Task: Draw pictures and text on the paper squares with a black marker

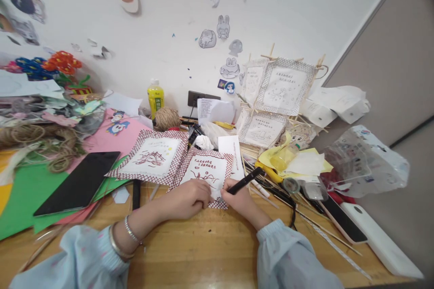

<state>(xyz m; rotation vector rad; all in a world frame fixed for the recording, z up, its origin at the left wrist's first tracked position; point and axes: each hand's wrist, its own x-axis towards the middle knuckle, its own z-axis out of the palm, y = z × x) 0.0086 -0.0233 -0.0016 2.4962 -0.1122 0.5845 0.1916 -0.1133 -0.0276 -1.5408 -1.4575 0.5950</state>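
My right hand [239, 196] is closed around a black marker pen [244, 181], its tip down at the lower right of a white paper sheet [222, 167]. This sheet has a dark red crosshatched border, handwriting at the top and a line drawing below. My left hand [190, 196] lies on the sheet's lower left part with its fingers curled together, holding it at the edge; the fingertips are partly hidden. A second bordered sheet [149, 158], with a red drawing and a yellow dot, lies to the left.
On the left are a black tablet [77, 183], coloured paper [23, 194] and twine [64, 153]. Behind stand a yellow drink bottle [155, 97], a twine ball [167, 118] and a stick-framed paper lantern [283, 86]. Thin sticks, tape [290, 185] and a phone [342, 216] lie right.
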